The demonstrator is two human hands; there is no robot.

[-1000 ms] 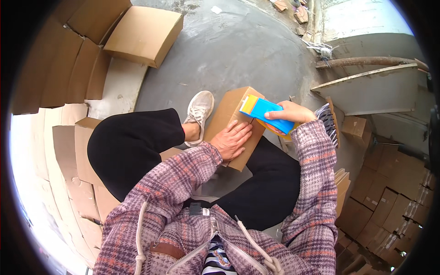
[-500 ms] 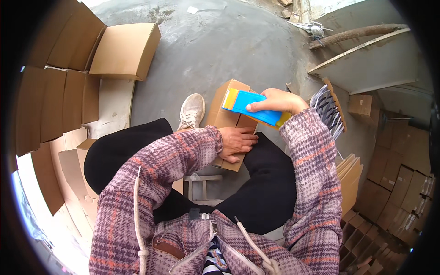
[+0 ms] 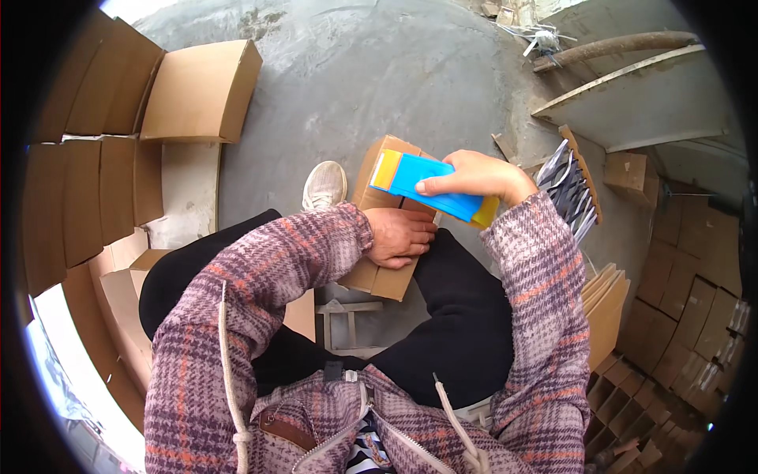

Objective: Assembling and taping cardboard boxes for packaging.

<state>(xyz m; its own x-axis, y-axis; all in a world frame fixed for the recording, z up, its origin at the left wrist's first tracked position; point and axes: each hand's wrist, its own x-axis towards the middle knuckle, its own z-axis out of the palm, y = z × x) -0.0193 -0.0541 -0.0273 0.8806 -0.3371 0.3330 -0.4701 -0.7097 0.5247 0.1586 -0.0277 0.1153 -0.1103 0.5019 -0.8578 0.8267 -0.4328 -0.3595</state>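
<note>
A small brown cardboard box [image 3: 377,278] rests on my lap between my knees. My left hand [image 3: 400,235] lies flat on its top, pressing the flaps down. My right hand [image 3: 474,177] holds a blue and yellow tape dispenser [image 3: 430,186] just above the box's far end, fingers wrapped over it. I sit in black trousers and a plaid jacket, one white shoe [image 3: 324,186] on the concrete floor.
Assembled cardboard boxes [image 3: 201,92] stack at the left and far left. Flat folded cartons [image 3: 606,302] lean at my right, more stacks [image 3: 695,292] beyond. A bundle of dark and white sheets [image 3: 570,186] stands by my right elbow. Grey concrete floor [image 3: 371,71] lies ahead.
My right hand has carried the tape dispenser along the box toward me. My left hand has stayed pressed on the box top. The view has tilted slightly.
</note>
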